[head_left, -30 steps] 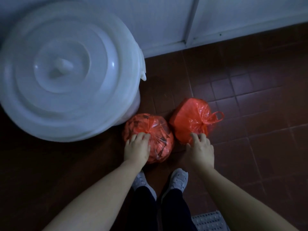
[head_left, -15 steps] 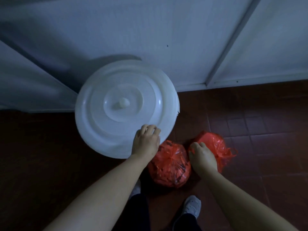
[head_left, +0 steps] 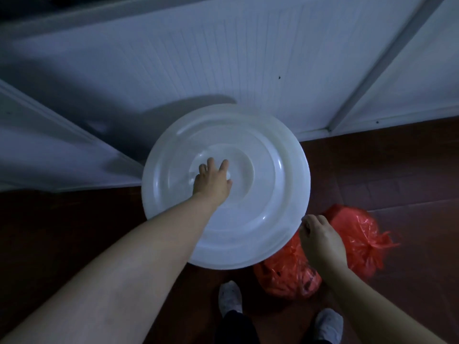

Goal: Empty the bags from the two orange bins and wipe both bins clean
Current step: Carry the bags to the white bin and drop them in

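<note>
1. A large white round lid [head_left: 248, 207] covers a white container standing against the pale panelled wall [head_left: 223, 58] on a dark red tiled floor [head_left: 397, 170].
2. The left hand [head_left: 212, 182] lies on the centre of the lid, over its knob. The fingers are spread forward, and the knob shows only as a small white patch at the thumb side. Whether the hand grips the knob cannot be told.
3. The right hand [head_left: 320, 240] hangs at the lid's near right edge, above the bags. Its fingers are curled; nothing is seen held in them.
4. Two tied orange-red bags sit on the floor, touching each other, just right of the container. The nearer bag [head_left: 285, 276] lies partly under the lid's rim and holds dark scraps. The farther bag [head_left: 360, 239] lies to its right, its knotted end pointing right.
5. Two pale shoes [head_left: 229, 296] and dark trouser legs stand at the bottom edge, close to the nearer bag.
</note>
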A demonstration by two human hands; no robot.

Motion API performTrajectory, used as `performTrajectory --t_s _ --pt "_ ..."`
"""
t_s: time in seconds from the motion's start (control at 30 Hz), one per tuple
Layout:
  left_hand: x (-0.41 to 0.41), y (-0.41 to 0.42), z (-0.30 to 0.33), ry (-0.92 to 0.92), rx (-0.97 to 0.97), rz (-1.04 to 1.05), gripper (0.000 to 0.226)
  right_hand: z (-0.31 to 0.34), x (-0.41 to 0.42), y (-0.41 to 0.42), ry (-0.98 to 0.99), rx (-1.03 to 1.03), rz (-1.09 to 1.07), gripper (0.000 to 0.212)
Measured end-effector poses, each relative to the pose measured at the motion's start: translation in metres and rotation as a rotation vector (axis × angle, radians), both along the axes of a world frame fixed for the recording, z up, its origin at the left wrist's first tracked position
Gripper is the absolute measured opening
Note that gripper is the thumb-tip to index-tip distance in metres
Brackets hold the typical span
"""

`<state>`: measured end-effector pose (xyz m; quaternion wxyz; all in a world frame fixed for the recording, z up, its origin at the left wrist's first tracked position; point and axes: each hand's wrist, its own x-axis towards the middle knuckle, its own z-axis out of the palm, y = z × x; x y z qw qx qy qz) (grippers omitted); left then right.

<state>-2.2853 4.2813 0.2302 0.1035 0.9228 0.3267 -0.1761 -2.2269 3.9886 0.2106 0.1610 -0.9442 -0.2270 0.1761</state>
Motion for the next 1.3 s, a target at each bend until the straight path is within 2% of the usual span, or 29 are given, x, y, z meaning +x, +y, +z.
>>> performTrajectory --t_s 0.13,0.27,0.47,0.73,0.9,1.07,1.3 --pt "0.018 0.014 -0.023 0.078 -0.115 -0.046 0.046 -0.013 -0.004 0.0 -0.025 -0.016 -0.081 0.011" --pt "0.018 0.016 -0.032 0.044 -0.064 -0.054 0.027 -0.024 -0.011 -0.016 -0.004 -0.047 -0.18 0.018" --pt "0.017 0.013 -0.028 0.046 0.024 -0.082 0.024 -0.03 -0.023 -0.04 0.061 -0.151 -0.221 0.021" --pt "-0.035 0.026 -0.02 0.066 0.089 -0.076 0.024 -0.035 -0.04 -0.06 0.205 -0.252 -0.178 0.026" --pt "-0.078 0.025 -0.024 0.072 -0.054 0.022 0.037 -0.043 -0.051 -0.064 0.267 -0.271 -0.126 0.026" --pt "-0.079 0.025 -0.029 0.184 -0.153 0.142 0.046 -0.059 -0.056 -0.064 0.293 -0.26 -0.116 0.026" --pt "-0.069 0.044 -0.019 0.191 -0.188 0.054 0.045 -0.066 -0.063 -0.068 0.293 -0.274 -0.126 0.028"
